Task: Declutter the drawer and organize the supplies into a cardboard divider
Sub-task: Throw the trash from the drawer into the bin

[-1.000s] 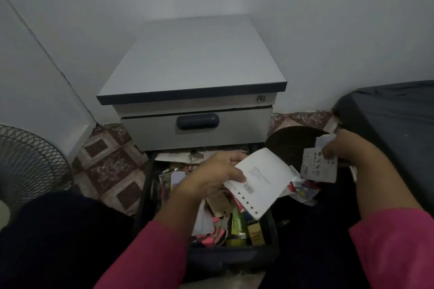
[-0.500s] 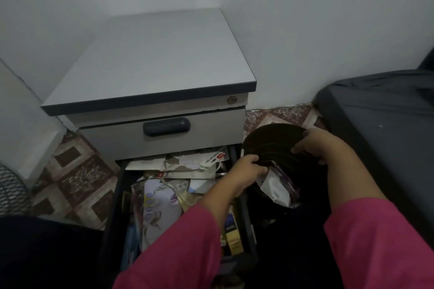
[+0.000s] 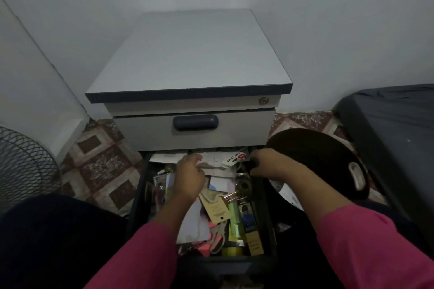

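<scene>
With both hands deep at 12 o'clock in the cluttered dark open drawer (image 3: 138, 195), left hand (image 3: 189, 179) fingers curled onto white papers (image 3: 211, 166), right hand (image 3: 270, 164) grip unclear; lift whole packets, not loose sheets.

Pink long sleeves (image 3: 366, 241); dark, perhaps navy, trousers (image 3: 47, 237).

Plain pale walls (image 3: 328, 19) meet in a corner at ten o'clock, under dim, cool light. A grey pedestal cabinet (image 3: 192, 58) with a dark-edged top stands against the wall at twelve o'clock, its upper drawer front (image 3: 244, 129) closed, with a dark handle (image 3: 195, 122) and a small lock (image 3: 263, 100). The floor (image 3: 98, 155) is brown-and-cream patterned tile. A wire fan grille (image 3: 21, 162) sits at nine o'clock; dark bedding (image 3: 397, 119) lies at three o'clock.
</scene>
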`<move>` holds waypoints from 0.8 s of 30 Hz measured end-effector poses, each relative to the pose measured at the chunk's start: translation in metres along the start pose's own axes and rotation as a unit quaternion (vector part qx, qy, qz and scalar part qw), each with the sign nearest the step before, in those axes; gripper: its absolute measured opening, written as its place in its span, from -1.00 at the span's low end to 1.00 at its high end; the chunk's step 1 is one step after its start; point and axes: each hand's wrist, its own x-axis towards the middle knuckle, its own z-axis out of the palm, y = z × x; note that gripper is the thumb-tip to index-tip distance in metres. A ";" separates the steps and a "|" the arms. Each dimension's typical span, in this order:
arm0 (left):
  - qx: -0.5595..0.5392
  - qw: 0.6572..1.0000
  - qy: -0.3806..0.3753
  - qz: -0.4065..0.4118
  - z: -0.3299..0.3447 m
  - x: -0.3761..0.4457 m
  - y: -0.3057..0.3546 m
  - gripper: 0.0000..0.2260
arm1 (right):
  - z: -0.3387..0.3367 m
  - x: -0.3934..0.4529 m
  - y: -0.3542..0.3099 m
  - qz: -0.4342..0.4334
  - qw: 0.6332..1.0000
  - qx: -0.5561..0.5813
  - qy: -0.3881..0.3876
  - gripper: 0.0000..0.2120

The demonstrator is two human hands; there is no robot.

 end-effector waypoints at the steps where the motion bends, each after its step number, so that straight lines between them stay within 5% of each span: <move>1: 0.082 0.996 0.002 0.033 -0.006 0.002 -0.008 -0.57 | 0.010 0.006 -0.005 -0.021 1.000 -0.022 -0.001 -0.54; 8: 0.382 0.914 -0.059 0.126 -0.034 0.026 -0.051 -0.49 | 0.075 0.052 -0.029 -0.080 0.979 -0.189 0.007 0.02; 12: 0.427 0.885 -0.129 0.135 -0.036 0.043 -0.064 -0.42 | 0.092 0.073 -0.034 -0.076 0.970 -0.229 0.016 0.01; 20: 0.483 0.852 -0.144 0.145 -0.024 0.065 -0.073 -0.26 | 0.091 0.092 -0.036 -0.072 0.977 -0.198 -0.043 0.06; 24: 0.476 0.852 -0.154 0.154 -0.031 0.059 -0.062 -0.56 | 0.089 0.093 -0.036 -0.091 0.975 -0.198 -0.039 -0.06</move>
